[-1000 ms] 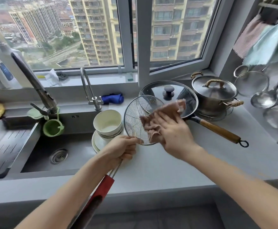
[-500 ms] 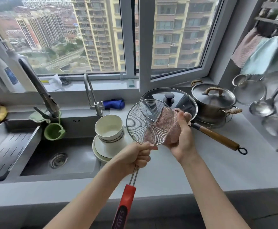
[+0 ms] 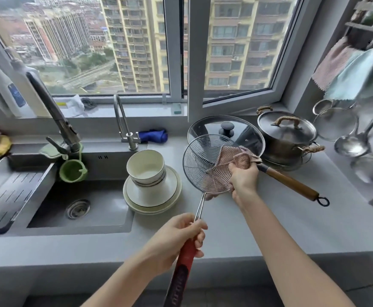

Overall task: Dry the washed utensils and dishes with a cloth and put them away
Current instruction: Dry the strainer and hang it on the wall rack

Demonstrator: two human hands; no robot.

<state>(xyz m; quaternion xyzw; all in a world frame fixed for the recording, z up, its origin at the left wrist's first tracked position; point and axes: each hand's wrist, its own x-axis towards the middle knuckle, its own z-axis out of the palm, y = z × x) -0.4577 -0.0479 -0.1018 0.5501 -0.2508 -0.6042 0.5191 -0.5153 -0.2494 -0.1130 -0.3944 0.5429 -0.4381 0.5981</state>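
Note:
A wire skimmer (image 3: 200,161) with a red handle is held up above the counter, basket tilted toward me. My left hand (image 3: 179,235) grips the top of its red handle, where the wire stem meets it. My right hand (image 3: 243,179) holds a pink cloth (image 3: 240,159) against the right rim and back of the basket. A stack of white bowls (image 3: 146,167) on plates (image 3: 152,197) stands on the counter by the sink.
A sink (image 3: 77,202) lies at the left with two taps (image 3: 123,122). Behind the skimmer are a glass lid (image 3: 245,134) on a wooden-handled pan (image 3: 292,187) and a lidded steel pot (image 3: 287,134). Ladles (image 3: 354,140) and cloths (image 3: 356,76) hang at the right.
My left hand has slid down from the wire stem to the red handle. My right hand has moved the cloth from the basket's front to its back and right rim.

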